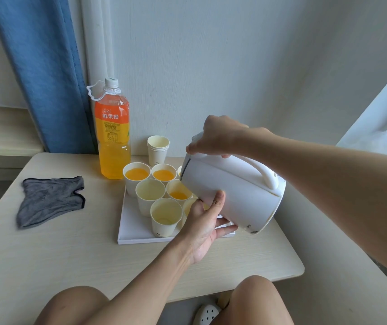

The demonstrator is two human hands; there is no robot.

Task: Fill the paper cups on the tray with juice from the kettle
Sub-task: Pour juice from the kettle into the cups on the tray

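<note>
Fingers (226,229) under smooth, rounded white kettle (234,191)

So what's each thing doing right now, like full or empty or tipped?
Kettle: tipped, spout over the tray.
Right grip: curled round the kettle's handle.
Left grip: fingers straight, propping the kettle.
Back-left cup and its neighbour: full of juice.
Middle cup: partly filled.
Front cup and the one behind it: empty.
Bottle: upright, capped, mostly full.
Cloth: crumpled on the table.
Spare cups: stacked, off the tray.
</note>
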